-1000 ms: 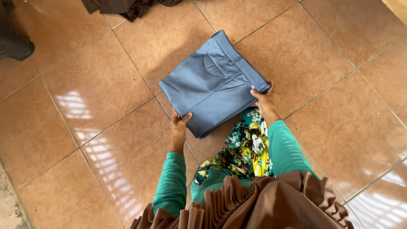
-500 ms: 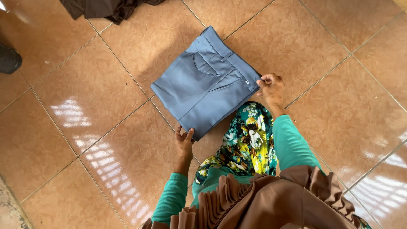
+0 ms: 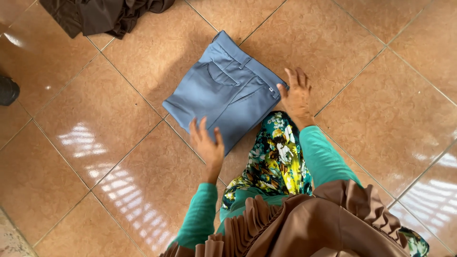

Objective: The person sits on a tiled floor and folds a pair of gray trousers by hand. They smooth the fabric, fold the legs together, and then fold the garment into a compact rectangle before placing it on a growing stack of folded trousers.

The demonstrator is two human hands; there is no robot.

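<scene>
A pair of folded blue-grey trousers (image 3: 226, 93) is laid flat on the tiled floor (image 3: 381, 119), just ahead of the person's knees. The folded bundle is set at a slant to the tile joints: its long axis is run from the lower left to the upper right, and the waistband edge, with a belt loop and a curved pocket seam, is turned toward the upper right. The left hand (image 3: 207, 143) is held at the near corner of the trousers with the fingers spread and the palm down; whether it is pressed on the cloth or just above it cannot be told. The right hand (image 3: 296, 93) is spread likewise, at the right-hand edge of the bundle beside the waistband, the fingertips over bare tile. Nothing is pinched by either hand. Teal sleeves, a floral scarf (image 3: 276, 157) and a pleated brown garment (image 3: 309, 223) are seen below. The floor is made of glossy, reddish-brown square tiles with pale grout lines, and window light is reflected in patches. A heap of dark cloth (image 3: 102, 16) is left at the top edge, well apart, and a dark shoe (image 3: 8, 90) is seen at the left edge.
</scene>
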